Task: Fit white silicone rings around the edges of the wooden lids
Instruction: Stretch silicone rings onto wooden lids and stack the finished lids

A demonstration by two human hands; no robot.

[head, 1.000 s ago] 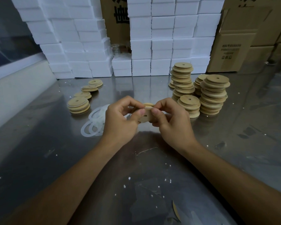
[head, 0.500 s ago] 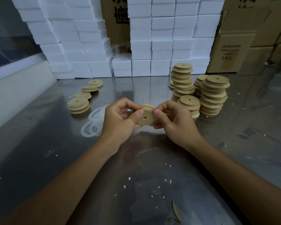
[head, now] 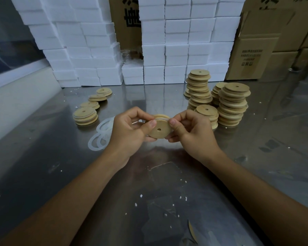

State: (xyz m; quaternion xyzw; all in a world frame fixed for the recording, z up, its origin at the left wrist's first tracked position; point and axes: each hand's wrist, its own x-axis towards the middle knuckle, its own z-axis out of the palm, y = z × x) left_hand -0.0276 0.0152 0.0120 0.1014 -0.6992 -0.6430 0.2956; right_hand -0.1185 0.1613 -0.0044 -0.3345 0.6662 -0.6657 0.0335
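Observation:
A round wooden lid (head: 160,129) with a small centre hole is held upright above the steel table, its flat face turned toward me. My left hand (head: 130,132) pinches its left edge and my right hand (head: 192,132) pinches its right edge. A white silicone ring (head: 160,118) shows along the lid's top rim, between my thumbs. Loose white rings (head: 100,137) lie on the table behind my left hand. Tall stacks of wooden lids (head: 232,103) stand to the right, and short stacks of lids (head: 85,115) sit to the left.
White foam boxes (head: 176,41) are piled along the back of the steel table (head: 43,166). Cardboard cartons (head: 260,47) stand at the back right. Small white crumbs and a curled wood sliver (head: 191,229) lie near the front edge.
The lid has tilted so its flat face with the hole shows fully. Both hands have shifted slightly around its rim while still pinching it.

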